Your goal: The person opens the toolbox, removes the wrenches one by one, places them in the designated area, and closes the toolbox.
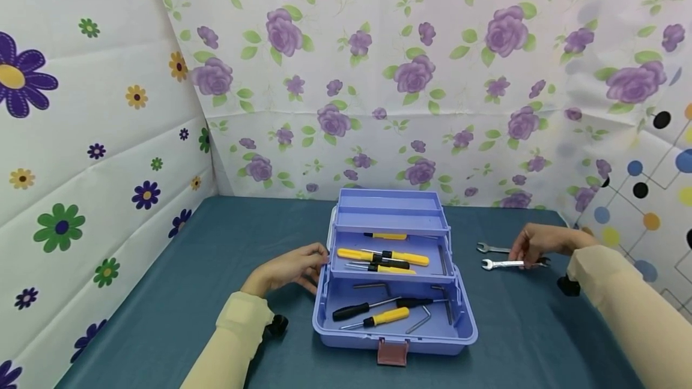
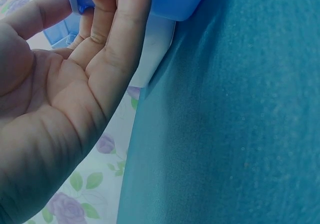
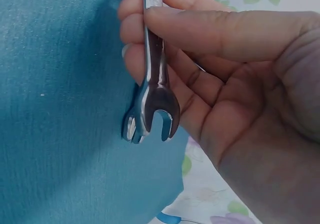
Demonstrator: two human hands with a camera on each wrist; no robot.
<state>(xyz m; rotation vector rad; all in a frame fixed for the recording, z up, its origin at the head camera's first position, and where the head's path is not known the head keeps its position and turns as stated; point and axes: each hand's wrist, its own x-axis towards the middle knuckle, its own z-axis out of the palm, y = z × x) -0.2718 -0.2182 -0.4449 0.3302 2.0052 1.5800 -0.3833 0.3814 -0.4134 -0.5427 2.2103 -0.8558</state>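
Observation:
An open blue toolbox with tiered trays stands on the table. At its left side my left hand pinches the edge of the box between thumb and fingers; in the left wrist view, the fingers curl at the blue edge. To the right of the box, my right hand grips an open-end wrench. The right wrist view shows the thumb pressing on this wrench with fingers behind it. A second wrench lies on the table just behind, partly covered by the right hand.
Yellow- and black-handled screwdrivers and several hex keys lie in the toolbox's bottom. More screwdrivers lie in the middle tray. A brown latch hangs at the front. Flowered sheets stand behind the dark green table.

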